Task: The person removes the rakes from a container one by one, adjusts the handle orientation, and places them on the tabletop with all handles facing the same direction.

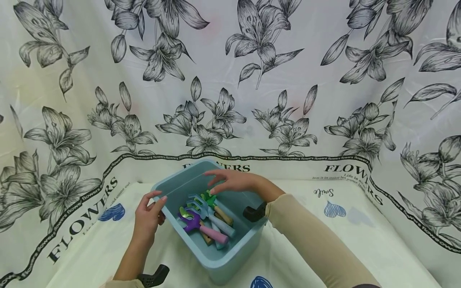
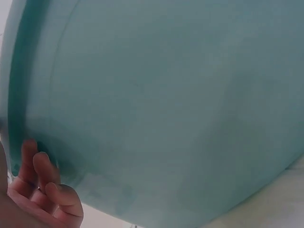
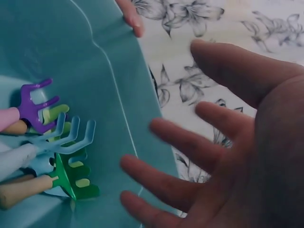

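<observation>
A blue-green plastic bin (image 1: 230, 269) stands at an angle in front of me, with several small garden hand tools inside. Its left rim is gripped by my left hand (image 1: 149, 216), thumb over the edge; in the left wrist view the other fingers (image 2: 45, 171) curl against the outer wall. Over the bin's far right part, my right hand (image 1: 234, 182) has its fingers spread and holds nothing. Below it lie a purple fork with a pink handle (image 1: 212, 234), a light blue fork (image 3: 52, 145) and a green rake (image 3: 69, 178) with a wooden handle. Other tools are partly hidden beneath these.
A pale cloth (image 1: 306, 256) printed with blue hearts covers the surface under the bin. Behind and at both sides hangs a white curtain (image 1: 216, 68) with black flower drawings. Each wrist carries a black device (image 1: 155, 276).
</observation>
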`<state>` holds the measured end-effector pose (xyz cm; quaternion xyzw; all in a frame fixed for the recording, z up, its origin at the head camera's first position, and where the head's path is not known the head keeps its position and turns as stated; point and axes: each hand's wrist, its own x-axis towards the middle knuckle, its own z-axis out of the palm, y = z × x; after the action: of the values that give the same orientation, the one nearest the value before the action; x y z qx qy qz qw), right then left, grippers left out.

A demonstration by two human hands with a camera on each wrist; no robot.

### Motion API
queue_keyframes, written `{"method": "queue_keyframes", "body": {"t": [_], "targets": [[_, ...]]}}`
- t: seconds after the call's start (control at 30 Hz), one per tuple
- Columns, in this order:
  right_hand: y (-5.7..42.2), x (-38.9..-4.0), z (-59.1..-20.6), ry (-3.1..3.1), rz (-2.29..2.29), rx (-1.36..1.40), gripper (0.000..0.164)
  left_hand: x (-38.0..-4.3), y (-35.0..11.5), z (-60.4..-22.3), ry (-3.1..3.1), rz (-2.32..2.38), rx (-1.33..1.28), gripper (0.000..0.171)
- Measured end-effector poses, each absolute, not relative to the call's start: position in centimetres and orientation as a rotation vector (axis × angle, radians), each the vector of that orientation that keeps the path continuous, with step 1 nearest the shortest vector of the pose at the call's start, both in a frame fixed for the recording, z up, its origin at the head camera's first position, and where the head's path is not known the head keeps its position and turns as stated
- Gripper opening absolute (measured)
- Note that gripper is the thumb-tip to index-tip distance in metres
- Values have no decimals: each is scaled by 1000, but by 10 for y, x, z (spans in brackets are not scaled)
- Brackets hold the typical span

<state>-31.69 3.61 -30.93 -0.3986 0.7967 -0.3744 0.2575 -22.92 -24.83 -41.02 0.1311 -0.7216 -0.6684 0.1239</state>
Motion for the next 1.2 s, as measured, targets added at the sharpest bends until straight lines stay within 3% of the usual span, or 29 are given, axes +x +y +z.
{"method": "queue_keyframes", "body": {"t": [0.23,1.2], "targets": [[22,-323,-311,2066,-854,-997,53,-232,-249,-412,-2094,-1956,369,44],[-25,-335,-361,2045,-505,-704,60,-233,-247,-417,-2056,-1952,358,42]]}}
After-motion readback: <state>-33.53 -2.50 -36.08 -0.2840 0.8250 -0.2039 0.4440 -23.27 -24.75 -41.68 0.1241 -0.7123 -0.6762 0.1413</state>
